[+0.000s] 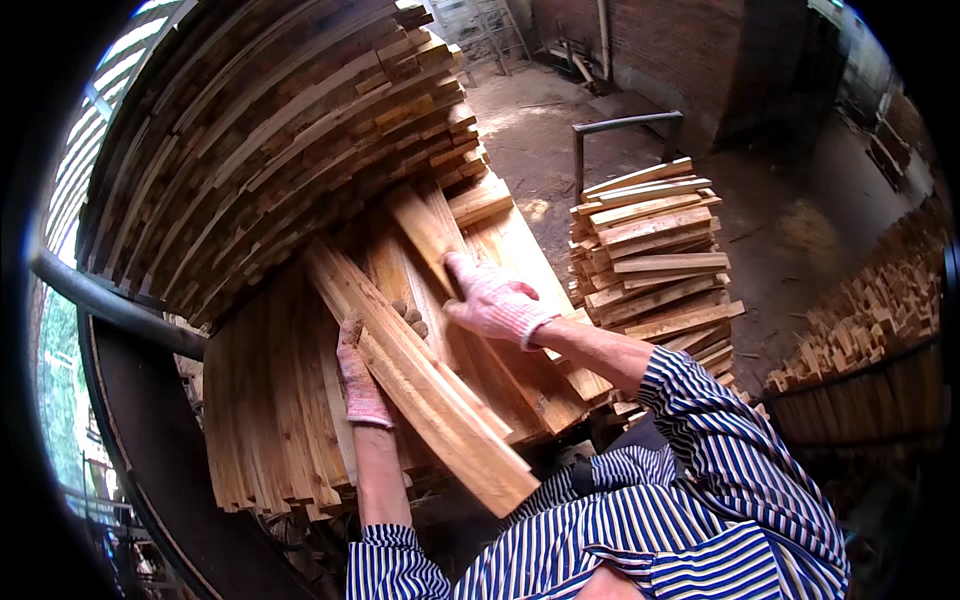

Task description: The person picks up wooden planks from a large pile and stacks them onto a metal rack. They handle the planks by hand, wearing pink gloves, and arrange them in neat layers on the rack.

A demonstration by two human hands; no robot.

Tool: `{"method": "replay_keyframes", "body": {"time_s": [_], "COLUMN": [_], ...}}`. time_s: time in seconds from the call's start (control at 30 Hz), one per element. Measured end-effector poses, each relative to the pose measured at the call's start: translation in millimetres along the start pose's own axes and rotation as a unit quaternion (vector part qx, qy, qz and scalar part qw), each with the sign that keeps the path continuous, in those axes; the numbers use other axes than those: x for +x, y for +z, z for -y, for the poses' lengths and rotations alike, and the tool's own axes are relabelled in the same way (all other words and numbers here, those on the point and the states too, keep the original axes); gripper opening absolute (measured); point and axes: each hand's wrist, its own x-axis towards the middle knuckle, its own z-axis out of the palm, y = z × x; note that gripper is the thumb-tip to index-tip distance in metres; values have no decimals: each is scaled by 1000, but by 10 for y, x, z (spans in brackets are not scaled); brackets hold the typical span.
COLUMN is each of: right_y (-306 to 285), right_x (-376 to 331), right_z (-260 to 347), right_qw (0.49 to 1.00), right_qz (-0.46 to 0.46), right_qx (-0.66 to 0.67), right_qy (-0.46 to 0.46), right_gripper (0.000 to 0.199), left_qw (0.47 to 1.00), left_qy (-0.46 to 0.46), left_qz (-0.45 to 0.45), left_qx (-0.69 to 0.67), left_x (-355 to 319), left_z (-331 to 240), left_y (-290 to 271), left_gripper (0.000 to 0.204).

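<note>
My left hand (364, 374), in a pale pink knit glove, is wrapped round a few long wooden planks (425, 385) held together. Its fingertips show past their far edge. These planks slant from the stack toward my body, raised above the boards beneath. My right hand (497, 301), gloved alike, grips the right edge of another wooden plank (424, 232), which slopes up toward the tall pile; part of its grip is hidden. Under both hands lies a layer of flat boards (275, 400) set side by side.
A tall pile of stacked planks (270, 130) rises at the far left. To the right stands a lower stack of planks (660, 235) beside a metal frame (628, 125). More wood pieces (870, 320) fill the far right. A metal pipe (115, 305) runs along the left.
</note>
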Motion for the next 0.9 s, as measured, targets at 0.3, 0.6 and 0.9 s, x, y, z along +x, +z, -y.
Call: {"method": "replay_keyframes", "body": {"time_s": [0.3, 0.6, 0.9], "right_y": [129, 488, 15], "right_x": [-387, 384, -873], "right_z": [-378, -1253, 557], "right_qw": [987, 930, 992], "right_qz": [-146, -283, -80], "right_qx": [61, -229, 74], "right_qy": [15, -51, -56], "right_gripper": [76, 52, 75], "left_qw": [998, 991, 998], "left_qy": [-20, -54, -50], "left_qz": [46, 118, -32], "left_qx": [-34, -15, -10], "left_x": [-100, 22, 114], "left_z": [-107, 122, 272], "left_y": [-311, 9, 262], "left_gripper": [67, 90, 72]}}
